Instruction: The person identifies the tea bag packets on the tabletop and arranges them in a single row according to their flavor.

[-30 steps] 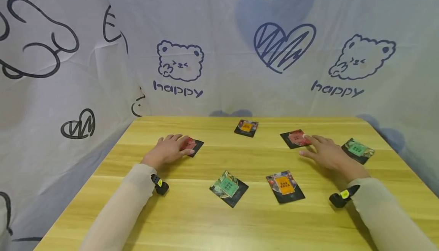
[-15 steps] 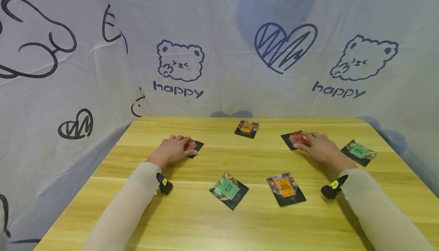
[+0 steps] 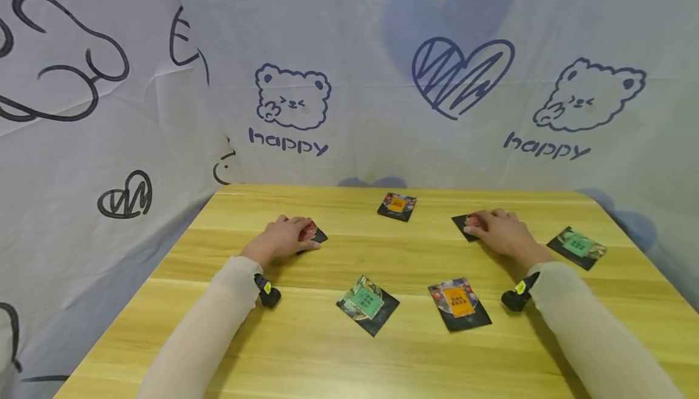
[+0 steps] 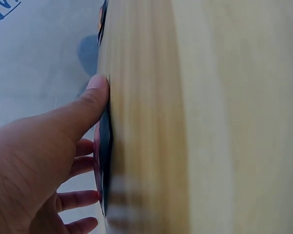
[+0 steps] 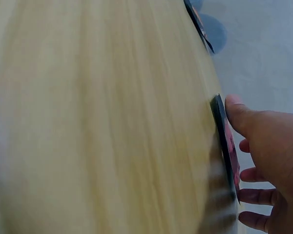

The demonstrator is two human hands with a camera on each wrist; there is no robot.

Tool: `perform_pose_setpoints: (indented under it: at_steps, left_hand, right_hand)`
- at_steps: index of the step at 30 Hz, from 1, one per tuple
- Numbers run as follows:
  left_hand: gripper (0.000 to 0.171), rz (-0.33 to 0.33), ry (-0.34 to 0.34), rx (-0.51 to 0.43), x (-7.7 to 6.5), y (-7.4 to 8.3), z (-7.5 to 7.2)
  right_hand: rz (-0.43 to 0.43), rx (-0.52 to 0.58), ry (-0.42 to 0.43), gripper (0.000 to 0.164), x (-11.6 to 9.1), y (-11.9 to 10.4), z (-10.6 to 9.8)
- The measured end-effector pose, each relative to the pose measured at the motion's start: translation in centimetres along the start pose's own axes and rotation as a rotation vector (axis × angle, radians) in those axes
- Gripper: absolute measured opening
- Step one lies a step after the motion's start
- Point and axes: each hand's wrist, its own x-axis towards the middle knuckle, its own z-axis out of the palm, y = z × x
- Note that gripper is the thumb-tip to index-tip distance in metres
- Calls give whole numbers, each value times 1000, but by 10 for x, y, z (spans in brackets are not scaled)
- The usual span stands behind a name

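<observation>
My left hand [image 3: 280, 240] lies over a flat square packet with a red label [image 3: 317, 236] at the table's left side. In the left wrist view the thumb tip meets one edge of this red packet [image 4: 106, 141], and the spread fingertips reach its face. Opposite, my right hand [image 3: 506, 234] covers much of a second red packet [image 3: 462, 227], whose black corner pokes out to the left. Seen from the right wrist, the loosely bent fingers are right at the packet [image 5: 228, 146], the thumb close beside its upper end. Both packets lie on the tabletop.
On the wooden table [image 3: 262, 350] lie an orange-label packet [image 3: 397, 206] at the back, a green-label one [image 3: 577, 247] far right, and green [image 3: 368, 305] and orange [image 3: 460, 304] ones in front. A white cloth [image 3: 360, 102] with drawings hangs behind the table.
My right hand has moved left, farther over its red packet, with the fingers drawn more over it. The left hand has stayed on its packet, settling a little closer round it.
</observation>
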Motion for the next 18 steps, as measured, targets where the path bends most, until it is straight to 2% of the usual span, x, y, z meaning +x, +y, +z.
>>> perform_pose_setpoints:
  at_steps: [5,12,18]
  left_hand:
    - [84,40,-2,-39,0,4,0]
    - [80,135,30,-124,-1,4,3]
    - [79,154,46,-195,-3,-1,8]
  right_hand:
    - [17,-20,-20,67,-1,-3,-1]
    - [-1,-54,-16,61,1,-6,-2]
    - [-41,-66,-31,55,3,-9,-2]
